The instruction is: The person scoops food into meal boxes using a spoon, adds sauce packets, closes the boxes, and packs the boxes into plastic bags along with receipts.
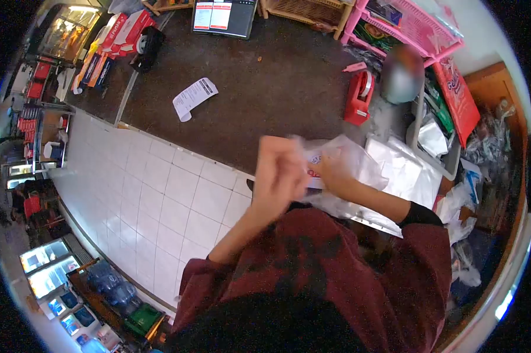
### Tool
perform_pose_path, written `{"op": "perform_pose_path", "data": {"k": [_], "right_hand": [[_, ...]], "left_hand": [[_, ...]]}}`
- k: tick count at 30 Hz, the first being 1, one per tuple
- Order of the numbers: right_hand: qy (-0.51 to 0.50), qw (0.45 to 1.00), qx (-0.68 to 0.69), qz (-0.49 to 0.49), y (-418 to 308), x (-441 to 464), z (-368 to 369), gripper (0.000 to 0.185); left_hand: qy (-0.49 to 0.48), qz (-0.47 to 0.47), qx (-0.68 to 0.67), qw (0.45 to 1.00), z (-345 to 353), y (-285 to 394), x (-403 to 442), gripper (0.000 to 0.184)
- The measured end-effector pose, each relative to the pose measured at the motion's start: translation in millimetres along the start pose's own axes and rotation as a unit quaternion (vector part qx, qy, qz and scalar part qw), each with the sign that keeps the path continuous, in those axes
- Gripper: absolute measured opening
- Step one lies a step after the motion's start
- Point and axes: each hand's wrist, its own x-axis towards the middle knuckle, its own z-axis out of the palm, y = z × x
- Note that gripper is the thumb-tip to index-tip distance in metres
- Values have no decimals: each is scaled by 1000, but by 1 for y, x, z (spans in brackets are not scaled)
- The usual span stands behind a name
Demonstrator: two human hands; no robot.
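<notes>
Near the front edge of the dark counter point(248, 100), my right hand point(336, 173) grips a clear plastic bag point(359, 156) with a white item showing red and blue print inside. My left hand point(280, 173) is raised beside the bag and smeared by motion, so its fingers cannot be made out. More clear plastic sheets or bags point(395, 165) lie to the right of my right hand. A red tape dispenser point(359, 100) stands beyond the bag. Farther left on the counter lies a curled printed paper slip point(195, 99).
A tablet point(223, 16) stands at the back, beside wicker racks point(309, 13). Pink shelving point(406, 29), a grey basket point(452, 167) and a red packet point(458, 101) are at the right. Red boxes point(130, 32) sit back left. White tiled floor point(154, 194) lies below the counter.
</notes>
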Motion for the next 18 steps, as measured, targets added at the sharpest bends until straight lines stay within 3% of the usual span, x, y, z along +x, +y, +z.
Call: {"op": "perform_pose_path", "data": {"k": [2,3,4,5,6,8,9,10,11,12,14,16,18], "right_hand": [[114,988,103,-20,-7,-8,4,103],[61,997,45,36,-33,-15,-57,99],[12,995,-14,94,-44,-18,-92,96],[83,994,-22,74,-39,-18,-74,78],[83,993,-22,85,-33,-20,-78,78],[-33,992,114,53,-18,-30,-93,82],[43,993,109,34,-8,-49,-104,55],[-98,987,104,68,-9,-67,-156,39],[-237,961,102,96,-13,-84,-216,37],[-116,984,123,62,-14,-116,-233,48],[-117,982,150,25,-22,-148,-282,42],[40,952,296,-67,1,-159,-290,37],[145,948,284,-24,82,-161,-269,24]], "left_hand": [[26,-45,19,998,12,13,9,13],[57,-81,38,994,17,13,18,14],[78,-102,-32,991,3,5,30,15],[100,-111,-37,988,-11,-5,42,15],[122,-121,-43,984,-20,-12,49,16],[127,-109,66,984,-19,-7,53,14],[86,-99,75,988,-23,-4,56,13],[46,-90,81,992,-27,-3,56,13],[46,-95,110,988,-25,-5,58,14],[51,-95,143,984,-24,-4,59,14],[50,-94,148,983,-21,9,62,16],[55,-98,160,981,-20,19,61,18],[21,-129,170,977,-19,24,56,18]]}}
